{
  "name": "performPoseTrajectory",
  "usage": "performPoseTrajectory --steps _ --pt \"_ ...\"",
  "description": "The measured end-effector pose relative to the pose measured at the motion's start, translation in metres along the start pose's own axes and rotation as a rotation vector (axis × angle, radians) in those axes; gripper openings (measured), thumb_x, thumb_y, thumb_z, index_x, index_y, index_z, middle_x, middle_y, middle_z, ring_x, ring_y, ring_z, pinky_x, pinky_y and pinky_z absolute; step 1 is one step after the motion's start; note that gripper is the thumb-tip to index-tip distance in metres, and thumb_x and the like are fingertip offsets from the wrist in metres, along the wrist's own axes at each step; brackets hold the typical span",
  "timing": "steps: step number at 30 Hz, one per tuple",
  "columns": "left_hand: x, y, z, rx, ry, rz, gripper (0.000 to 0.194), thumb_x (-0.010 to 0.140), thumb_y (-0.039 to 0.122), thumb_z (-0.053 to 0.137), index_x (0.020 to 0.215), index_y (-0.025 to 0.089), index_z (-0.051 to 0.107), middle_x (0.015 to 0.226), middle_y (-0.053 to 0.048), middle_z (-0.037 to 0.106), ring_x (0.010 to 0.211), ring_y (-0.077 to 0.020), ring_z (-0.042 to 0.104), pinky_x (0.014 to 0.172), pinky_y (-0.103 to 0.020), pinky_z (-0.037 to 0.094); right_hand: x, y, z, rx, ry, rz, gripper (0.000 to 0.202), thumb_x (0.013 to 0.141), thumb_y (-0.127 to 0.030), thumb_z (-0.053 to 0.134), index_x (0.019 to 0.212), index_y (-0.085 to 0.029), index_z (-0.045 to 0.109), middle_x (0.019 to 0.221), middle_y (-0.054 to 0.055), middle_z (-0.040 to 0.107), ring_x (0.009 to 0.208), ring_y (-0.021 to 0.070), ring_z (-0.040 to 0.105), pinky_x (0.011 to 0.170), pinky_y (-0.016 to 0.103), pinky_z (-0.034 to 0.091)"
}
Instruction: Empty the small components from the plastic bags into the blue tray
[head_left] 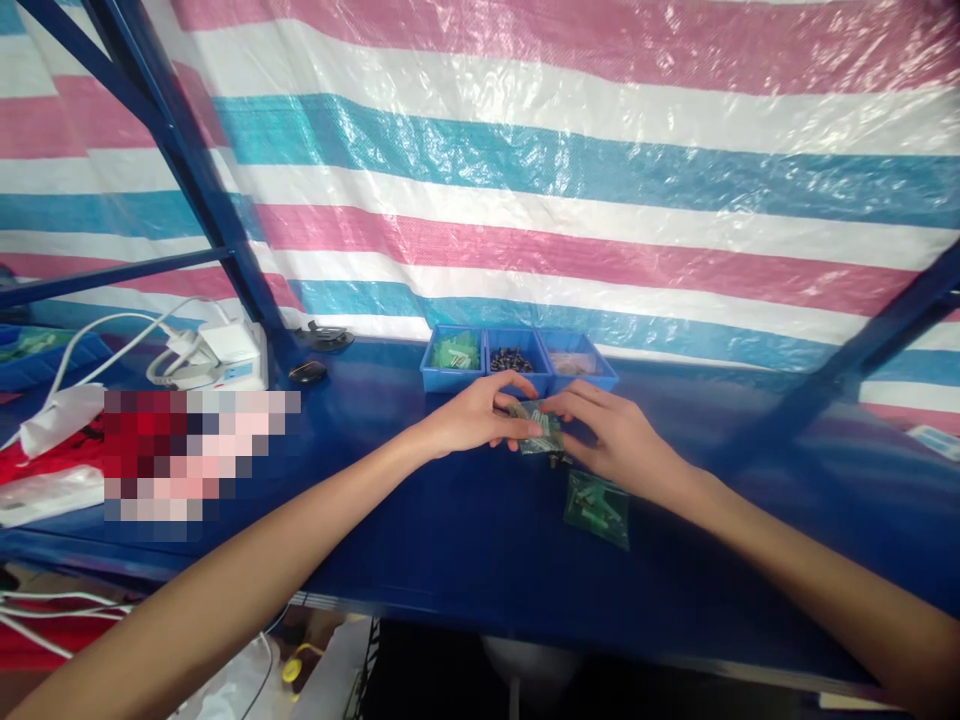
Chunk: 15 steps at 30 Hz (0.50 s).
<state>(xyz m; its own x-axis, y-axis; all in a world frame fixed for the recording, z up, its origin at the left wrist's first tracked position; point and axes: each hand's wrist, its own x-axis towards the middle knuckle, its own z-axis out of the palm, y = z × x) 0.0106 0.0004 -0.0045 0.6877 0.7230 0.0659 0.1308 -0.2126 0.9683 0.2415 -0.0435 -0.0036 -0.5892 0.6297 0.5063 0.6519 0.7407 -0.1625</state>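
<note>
My left hand [486, 412] pinches a small clear plastic bag [541, 432] above the blue table, thumb across its front. From the other side, my right hand [611, 430] has its fingers closed on the bag's upper right edge. Pale green pieces show through the plastic, and a few small dark screw-like parts [556, 460] appear just under it. Below my right hand, a second clear bag [597, 508] with green pieces inside lies flat. Behind my hands stand three joined blue bins: green plugs [455, 352] in the left, dark screws [511, 360] in the middle, pale packets [574, 364] in the right.
A white power strip [238, 360] with plugs and cables sits at the left, by a dark blue metal post [180, 150]. Near it lie a black mouse-like object [307, 373] and red cloth [45, 460]. Striped sheeting [570, 180] hangs behind the table [450, 540].
</note>
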Motion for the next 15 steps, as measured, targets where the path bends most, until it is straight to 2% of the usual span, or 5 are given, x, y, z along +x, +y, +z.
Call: performPoseTrajectory --steps 3,7,10,15 --pt "0.0006 -0.0010 0.0030 -0.017 0.051 0.039 0.054 0.079 0.048 0.082 0.116 0.020 0.054 0.072 0.004 0.062 0.061 -0.0115 0.062 0.053 -0.021 0.043 -0.0013 -0.0022 0.0023 -0.035 0.028 -0.006 0.024 0.095 -0.016 0.052 0.116 -0.021 0.063 0.110 0.010 0.063 0.097 0.0236 0.063 0.079 0.035 0.051" --pt "0.0026 -0.0035 0.0063 0.051 0.118 0.120 0.043 0.089 0.053 0.069 0.114 0.019 0.060 0.079 0.001 0.063 0.069 -0.0117 0.064 0.056 -0.021 0.043 -0.0007 -0.0058 0.0005 -0.027 0.038 0.087 0.021 0.100 -0.022 0.046 0.108 -0.021 0.066 0.108 0.011 0.065 0.095 0.0239 0.063 0.080 0.036 0.050" --pt "0.0030 -0.0047 0.0078 0.087 0.125 0.148 0.041 0.096 0.056 0.057 0.107 0.017 0.063 0.086 -0.003 0.065 0.072 -0.0121 0.064 0.056 -0.021 0.044 0.0018 -0.0085 -0.0020 0.028 0.056 0.147 0.023 0.102 -0.027 0.045 0.096 -0.021 0.067 0.096 0.009 0.066 0.083 0.0220 0.062 0.074 0.034 0.047" --pt "0.0007 -0.0057 0.0099 0.147 0.093 0.153 0.043 0.095 0.054 0.061 0.119 0.018 0.060 0.092 -0.004 0.067 0.073 -0.0132 0.066 0.058 -0.022 0.045 0.0057 -0.0087 -0.0032 0.104 0.100 0.272 0.033 0.100 -0.039 0.052 0.073 -0.020 0.057 0.069 0.002 0.057 0.063 0.0172 0.051 0.063 0.031 0.038"
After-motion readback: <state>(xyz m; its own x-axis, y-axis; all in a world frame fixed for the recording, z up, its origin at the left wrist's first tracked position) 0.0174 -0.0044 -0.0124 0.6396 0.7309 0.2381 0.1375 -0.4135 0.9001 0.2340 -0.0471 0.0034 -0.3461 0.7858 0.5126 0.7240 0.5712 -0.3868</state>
